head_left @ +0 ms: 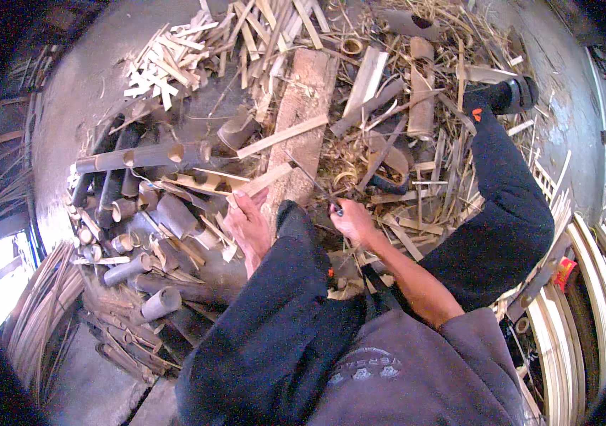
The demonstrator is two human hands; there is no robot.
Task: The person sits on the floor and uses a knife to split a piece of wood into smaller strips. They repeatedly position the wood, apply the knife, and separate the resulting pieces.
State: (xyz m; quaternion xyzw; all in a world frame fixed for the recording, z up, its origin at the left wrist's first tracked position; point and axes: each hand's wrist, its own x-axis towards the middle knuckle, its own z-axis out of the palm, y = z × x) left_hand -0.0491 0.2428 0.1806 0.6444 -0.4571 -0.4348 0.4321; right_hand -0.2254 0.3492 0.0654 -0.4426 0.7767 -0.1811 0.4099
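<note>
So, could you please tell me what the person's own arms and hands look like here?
Both hands, the left hand and right hand, are bare, with no gloves. The right forearm is uncovered up to a grey short sleeve; the left arm is mostly hidden behind a dark trouser knee.

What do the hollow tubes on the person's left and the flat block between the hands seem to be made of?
Hollow tubes: apparently bamboo, raw and unfinished; round open ends and pale walls show.
Flat block: seemingly rough, unpainted wood, with a worn brown surface.

Pale, matt split bamboo strips (168, 67) upper left; a rough wooden plank (303, 121) at centre; dull grey concrete floor (83, 78).
</note>
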